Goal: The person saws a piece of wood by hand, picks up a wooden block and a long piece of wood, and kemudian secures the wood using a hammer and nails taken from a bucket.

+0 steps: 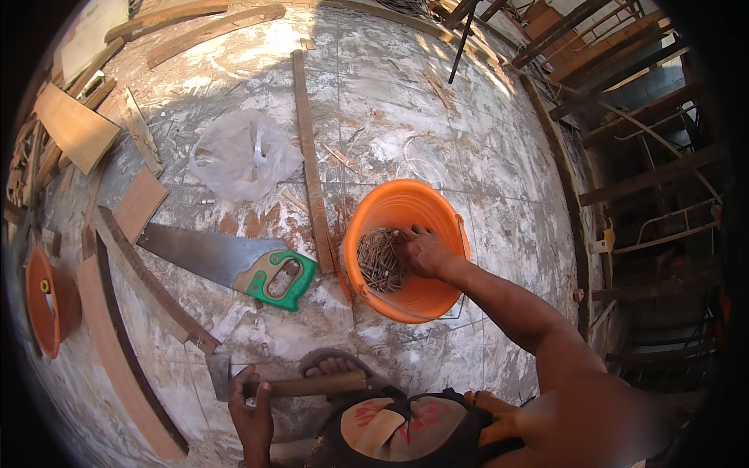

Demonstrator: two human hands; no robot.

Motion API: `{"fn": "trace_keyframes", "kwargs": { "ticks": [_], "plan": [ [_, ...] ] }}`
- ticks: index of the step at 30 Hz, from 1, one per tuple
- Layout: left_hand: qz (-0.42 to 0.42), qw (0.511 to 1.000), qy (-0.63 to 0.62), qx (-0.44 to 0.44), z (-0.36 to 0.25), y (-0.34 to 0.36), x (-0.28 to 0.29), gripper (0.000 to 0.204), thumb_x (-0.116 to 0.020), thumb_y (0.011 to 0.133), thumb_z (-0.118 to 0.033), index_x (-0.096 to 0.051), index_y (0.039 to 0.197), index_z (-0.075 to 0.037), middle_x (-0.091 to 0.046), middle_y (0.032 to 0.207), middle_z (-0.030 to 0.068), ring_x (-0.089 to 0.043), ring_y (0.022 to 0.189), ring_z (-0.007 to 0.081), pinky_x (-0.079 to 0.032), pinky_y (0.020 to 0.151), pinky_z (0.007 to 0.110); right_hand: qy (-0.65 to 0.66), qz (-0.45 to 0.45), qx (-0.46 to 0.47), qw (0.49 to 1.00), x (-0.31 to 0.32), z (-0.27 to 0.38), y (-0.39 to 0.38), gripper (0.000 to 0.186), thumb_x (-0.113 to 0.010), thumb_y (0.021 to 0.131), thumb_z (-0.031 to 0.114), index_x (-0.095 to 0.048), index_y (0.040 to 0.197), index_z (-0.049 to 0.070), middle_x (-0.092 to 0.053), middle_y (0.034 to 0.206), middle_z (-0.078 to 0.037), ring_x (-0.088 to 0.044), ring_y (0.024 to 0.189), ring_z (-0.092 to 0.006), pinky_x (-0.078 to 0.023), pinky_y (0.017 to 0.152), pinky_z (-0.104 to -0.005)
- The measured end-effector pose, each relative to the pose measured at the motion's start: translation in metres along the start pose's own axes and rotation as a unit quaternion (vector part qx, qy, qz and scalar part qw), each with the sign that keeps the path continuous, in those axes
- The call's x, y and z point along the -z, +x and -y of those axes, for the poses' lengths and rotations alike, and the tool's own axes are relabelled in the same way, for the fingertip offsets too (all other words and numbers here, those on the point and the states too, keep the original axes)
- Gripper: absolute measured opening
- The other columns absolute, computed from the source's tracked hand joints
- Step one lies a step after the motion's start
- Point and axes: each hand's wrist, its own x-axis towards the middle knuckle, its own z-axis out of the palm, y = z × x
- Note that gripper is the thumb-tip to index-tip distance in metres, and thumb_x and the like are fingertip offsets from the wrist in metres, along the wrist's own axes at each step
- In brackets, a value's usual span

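My right hand (pixel 424 251) is down inside an orange bucket (pixel 406 189), at the pile of nails (pixel 380 261) on its bottom. Its fingers are curled with the tips turned away, so what they hold is hidden. Low in the view, my left hand (pixel 253 405) is wrapped round the wooden handle of a hatchet (pixel 324 384), close to its flat metal head. The handle points right, across my foot. Between the bucket and the wood on the left lies a handsaw (pixel 211 253) with a green and beige grip.
A long wooden strip (pixel 308 156) lies left of the bucket, beside a crumpled clear plastic bag (pixel 248 156). Planks and offcuts (pixel 78 129) crowd the left side. A smaller orange bucket (pixel 53 304) stands at the far left. Dark timbers (pixel 640 171) stack up on the right.
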Motion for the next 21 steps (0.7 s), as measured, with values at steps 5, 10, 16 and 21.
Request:
{"fn": "trace_keyframes", "kwargs": {
  "ticks": [5, 10, 16, 21],
  "plan": [
    [-0.014, 1.0, -0.014, -0.001, 0.02, 0.001, -0.001, 0.04, -0.069, 0.093, -0.011, -0.062, 0.132, 0.0, -0.064, 0.115, 0.0123, -0.06, 0.108, 0.0224, -0.046, 0.101, 0.037, 0.147, -0.063, 0.004, 0.987, -0.023, -0.015, -0.007, 0.038, -0.067, 0.087, 0.016, -0.068, 0.125, 0.017, -0.053, 0.138, -0.016, -0.055, 0.126, -0.0407, -0.05, 0.101, -0.0498],
    [0.012, 1.0, 0.02, -0.002, 0.02, 0.004, -0.004, 0.04, -0.069, 0.094, -0.009, -0.062, 0.132, 0.001, -0.064, 0.115, 0.013, -0.061, 0.11, 0.0234, -0.047, 0.1, 0.037, 0.212, -0.08, -0.039, 0.973, -0.032, 0.008, 0.024, 0.052, -0.07, 0.084, 0.015, -0.064, 0.135, 0.024, -0.05, 0.143, -0.016, -0.051, 0.131, -0.041, -0.047, 0.107, -0.0502],
    [-0.001, 1.0, 0.028, -0.009, 0.025, 0.005, 0.0, 0.039, -0.07, 0.093, -0.01, -0.063, 0.13, 0.001, -0.063, 0.113, 0.0131, -0.062, 0.106, 0.0243, -0.048, 0.1, 0.037, 0.148, -0.043, -0.036, 0.987, -0.015, 0.01, 0.017, 0.053, -0.071, 0.082, 0.016, -0.064, 0.134, 0.026, -0.048, 0.146, -0.014, -0.047, 0.136, -0.0392, -0.043, 0.11, -0.0515],
    [0.004, 0.999, 0.032, 0.008, 0.03, 0.004, -0.002, 0.039, -0.07, 0.093, -0.01, -0.062, 0.13, 0.002, -0.062, 0.111, 0.0132, -0.062, 0.106, 0.0243, -0.048, 0.099, 0.037, 0.137, -0.112, 0.018, 0.984, -0.029, 0.004, 0.002, 0.037, -0.068, 0.083, 0.018, -0.068, 0.12, 0.018, -0.05, 0.14, -0.016, -0.052, 0.126, -0.0406, -0.047, 0.101, -0.0558]
  ]
}}
